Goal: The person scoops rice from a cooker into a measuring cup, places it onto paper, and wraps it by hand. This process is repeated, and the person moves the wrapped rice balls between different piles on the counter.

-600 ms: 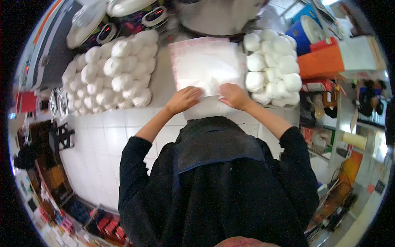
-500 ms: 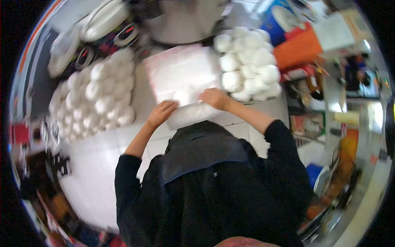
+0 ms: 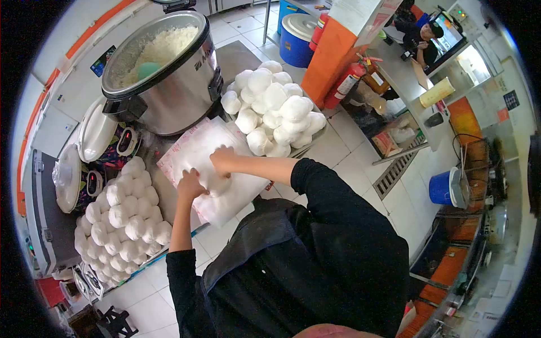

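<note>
A stack of thin white plastic bags [image 3: 239,194] with pink print along one edge lies on the work surface in front of me. Under and between my hands is a rounded white lump [image 3: 217,185] in the plastic, partly hidden by my fingers. My left hand [image 3: 191,185] is at its left side, fingers curled on the film. My right hand [image 3: 224,160] presses in from the far right side, its fingers bent around the plastic. Piles of rounded white wrapped bundles sit on both sides, a left pile [image 3: 127,214] and a right pile [image 3: 273,107].
A large steel cooker [image 3: 174,93] of white rice, with a green scoop [image 3: 148,70] in it, stands behind the bags. Two white-lidded pots [image 3: 93,132] are at left. Beyond the right pile are a blue bin [image 3: 296,48], an orange pillar [image 3: 327,73], a fire extinguisher [image 3: 345,84] and a person [image 3: 422,42].
My view has turned and shows more of the cooker and the room. My hands have drawn closer together over the lump, and the right hand has tilted downward onto it.
</note>
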`<act>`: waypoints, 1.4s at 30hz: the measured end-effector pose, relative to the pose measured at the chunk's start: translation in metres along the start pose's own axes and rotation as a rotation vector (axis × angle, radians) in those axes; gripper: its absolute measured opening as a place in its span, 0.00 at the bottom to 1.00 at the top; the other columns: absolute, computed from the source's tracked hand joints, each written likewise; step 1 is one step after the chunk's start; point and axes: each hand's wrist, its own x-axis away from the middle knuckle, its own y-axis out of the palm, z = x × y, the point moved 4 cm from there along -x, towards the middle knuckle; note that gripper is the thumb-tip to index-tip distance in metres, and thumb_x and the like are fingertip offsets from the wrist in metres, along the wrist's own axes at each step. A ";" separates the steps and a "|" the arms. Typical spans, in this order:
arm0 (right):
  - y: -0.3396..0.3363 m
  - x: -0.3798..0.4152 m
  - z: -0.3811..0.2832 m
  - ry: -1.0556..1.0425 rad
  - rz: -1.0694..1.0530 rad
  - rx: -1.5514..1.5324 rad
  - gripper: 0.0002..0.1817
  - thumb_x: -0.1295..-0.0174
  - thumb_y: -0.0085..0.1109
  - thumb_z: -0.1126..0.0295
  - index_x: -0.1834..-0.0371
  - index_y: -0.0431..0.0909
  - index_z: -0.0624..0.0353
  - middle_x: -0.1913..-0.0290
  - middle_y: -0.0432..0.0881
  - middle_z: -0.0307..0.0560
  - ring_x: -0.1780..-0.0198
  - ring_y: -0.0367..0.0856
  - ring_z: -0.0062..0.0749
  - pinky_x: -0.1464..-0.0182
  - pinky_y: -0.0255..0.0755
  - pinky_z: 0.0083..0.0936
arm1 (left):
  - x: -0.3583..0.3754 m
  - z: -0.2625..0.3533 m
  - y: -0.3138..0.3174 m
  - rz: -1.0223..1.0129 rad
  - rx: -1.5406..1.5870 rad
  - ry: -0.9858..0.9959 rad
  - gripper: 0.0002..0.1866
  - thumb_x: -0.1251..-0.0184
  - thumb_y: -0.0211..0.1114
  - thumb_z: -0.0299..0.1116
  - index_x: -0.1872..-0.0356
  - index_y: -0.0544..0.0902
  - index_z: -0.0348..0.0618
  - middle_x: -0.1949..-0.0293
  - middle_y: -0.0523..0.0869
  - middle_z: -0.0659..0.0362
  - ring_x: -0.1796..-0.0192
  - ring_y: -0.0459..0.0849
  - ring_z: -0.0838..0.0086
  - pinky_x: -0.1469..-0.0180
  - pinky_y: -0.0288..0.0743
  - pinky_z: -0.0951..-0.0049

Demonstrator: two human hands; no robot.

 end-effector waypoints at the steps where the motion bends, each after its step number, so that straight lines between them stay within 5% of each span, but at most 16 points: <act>1: -0.009 0.009 -0.004 -0.184 0.285 0.155 0.20 0.73 0.69 0.67 0.71 0.81 0.59 0.72 0.82 0.51 0.69 0.81 0.41 0.65 0.74 0.31 | 0.006 0.009 -0.006 -0.050 -0.189 -0.008 0.32 0.74 0.78 0.38 0.63 0.71 0.41 0.62 0.77 0.51 0.49 0.75 0.58 0.56 0.73 0.60; 3: -0.017 0.015 -0.006 -0.372 0.576 0.308 0.19 0.74 0.69 0.68 0.72 0.80 0.58 0.72 0.82 0.48 0.69 0.81 0.39 0.67 0.74 0.30 | 0.010 0.008 -0.004 -0.009 -0.214 0.072 0.27 0.72 0.77 0.37 0.67 0.73 0.42 0.62 0.76 0.53 0.45 0.71 0.60 0.55 0.72 0.60; 5: 0.002 -0.004 0.007 -0.479 -0.030 -0.093 0.15 0.73 0.70 0.67 0.76 0.80 0.52 0.72 0.81 0.42 0.70 0.79 0.37 0.65 0.73 0.29 | 0.014 -0.004 0.004 0.077 0.187 0.347 0.22 0.67 0.75 0.32 0.69 0.73 0.40 0.64 0.76 0.52 0.51 0.74 0.59 0.54 0.71 0.61; 6: 0.006 -0.003 0.011 -0.483 -0.024 -0.095 0.15 0.73 0.70 0.67 0.76 0.80 0.52 0.72 0.81 0.42 0.70 0.79 0.37 0.65 0.73 0.29 | 0.025 -0.005 0.003 0.148 0.397 0.408 0.20 0.64 0.73 0.29 0.69 0.73 0.39 0.69 0.77 0.52 0.61 0.78 0.59 0.58 0.71 0.62; 9: 0.014 0.016 0.021 -0.587 0.107 -0.397 0.09 0.66 0.66 0.68 0.81 0.76 0.52 0.72 0.80 0.40 0.71 0.78 0.37 0.65 0.71 0.30 | 0.059 -0.015 0.022 0.453 0.392 0.390 0.14 0.61 0.71 0.24 0.75 0.73 0.39 0.78 0.76 0.55 0.73 0.76 0.60 0.70 0.71 0.64; 11: 0.018 0.036 0.021 -0.660 0.477 -0.325 0.03 0.59 0.60 0.70 0.80 0.75 0.50 0.73 0.78 0.40 0.68 0.78 0.35 0.64 0.70 0.29 | 0.075 -0.009 0.035 0.695 0.344 0.477 0.10 0.58 0.69 0.22 0.79 0.73 0.41 0.78 0.75 0.56 0.73 0.76 0.62 0.72 0.70 0.65; 13: 0.034 0.050 0.018 -0.635 0.522 -0.155 0.03 0.56 0.56 0.71 0.78 0.75 0.48 0.70 0.78 0.36 0.61 0.78 0.31 0.61 0.69 0.29 | 0.077 -0.010 0.053 0.706 0.256 0.498 0.08 0.55 0.66 0.21 0.77 0.75 0.43 0.76 0.76 0.57 0.70 0.77 0.63 0.69 0.72 0.65; 15: 0.036 0.068 0.017 -0.774 0.880 0.108 0.06 0.56 0.58 0.69 0.72 0.75 0.49 0.63 0.78 0.34 0.53 0.75 0.29 0.55 0.67 0.29 | 0.077 -0.003 0.061 0.804 0.128 0.506 0.07 0.53 0.63 0.21 0.73 0.76 0.42 0.72 0.78 0.58 0.66 0.78 0.63 0.66 0.73 0.67; 20: 0.048 0.064 0.025 -0.787 0.731 -0.112 0.12 0.51 0.59 0.70 0.60 0.78 0.49 0.55 0.78 0.36 0.50 0.75 0.31 0.54 0.68 0.28 | 0.089 0.008 0.057 0.665 0.192 0.409 0.21 0.53 0.65 0.24 0.55 0.73 0.38 0.52 0.73 0.45 0.49 0.72 0.52 0.47 0.68 0.59; 23: 0.047 0.047 0.015 -0.760 0.640 -0.342 0.10 0.49 0.61 0.67 0.63 0.81 0.52 0.60 0.81 0.40 0.57 0.79 0.32 0.59 0.70 0.25 | 0.090 0.011 0.042 0.755 0.434 0.317 0.17 0.52 0.67 0.26 0.59 0.75 0.36 0.61 0.76 0.50 0.56 0.76 0.59 0.54 0.71 0.64; 25: 0.041 0.050 0.012 -0.237 0.616 -0.961 0.09 0.49 0.64 0.64 0.71 0.82 0.57 0.71 0.82 0.43 0.69 0.80 0.29 0.67 0.70 0.22 | 0.083 -0.015 0.050 0.728 0.698 0.049 0.16 0.51 0.68 0.28 0.62 0.75 0.35 0.67 0.76 0.53 0.61 0.76 0.64 0.59 0.71 0.67; 26: 0.030 0.061 0.002 -0.126 0.544 -1.011 0.11 0.49 0.65 0.62 0.76 0.82 0.59 0.81 0.78 0.43 0.75 0.77 0.25 0.70 0.68 0.21 | 0.081 -0.031 0.061 0.676 0.956 -0.224 0.15 0.51 0.70 0.29 0.66 0.75 0.34 0.72 0.75 0.56 0.66 0.77 0.70 0.64 0.71 0.69; 29: 0.042 0.060 -0.010 0.087 0.497 -0.993 0.12 0.51 0.67 0.60 0.76 0.82 0.58 0.83 0.77 0.41 0.77 0.74 0.22 0.73 0.66 0.20 | 0.087 -0.020 0.040 0.863 0.958 -0.299 0.13 0.49 0.70 0.31 0.73 0.75 0.35 0.79 0.71 0.62 0.73 0.73 0.77 0.71 0.68 0.72; 33: 0.049 0.050 -0.031 0.127 0.412 -1.367 0.15 0.54 0.68 0.57 0.71 0.83 0.57 0.83 0.76 0.40 0.82 0.69 0.22 0.76 0.64 0.22 | 0.074 0.003 0.033 1.007 0.537 -0.100 0.08 0.48 0.66 0.28 0.74 0.76 0.36 0.76 0.76 0.54 0.71 0.77 0.65 0.68 0.71 0.69; 38: 0.027 0.050 -0.029 -0.181 0.496 -0.935 0.10 0.53 0.62 0.67 0.69 0.81 0.61 0.85 0.75 0.42 0.82 0.71 0.26 0.74 0.67 0.24 | 0.075 0.023 0.037 0.900 0.388 0.009 0.14 0.44 0.61 0.26 0.56 0.80 0.35 0.66 0.83 0.50 0.64 0.79 0.60 0.59 0.73 0.63; 42: 0.025 0.031 -0.025 -0.227 0.385 -0.732 0.06 0.53 0.60 0.70 0.77 0.79 0.62 0.82 0.79 0.46 0.79 0.75 0.26 0.74 0.68 0.25 | 0.073 0.017 0.028 0.799 0.367 0.043 0.12 0.46 0.59 0.24 0.59 0.82 0.36 0.68 0.83 0.49 0.64 0.79 0.57 0.59 0.73 0.61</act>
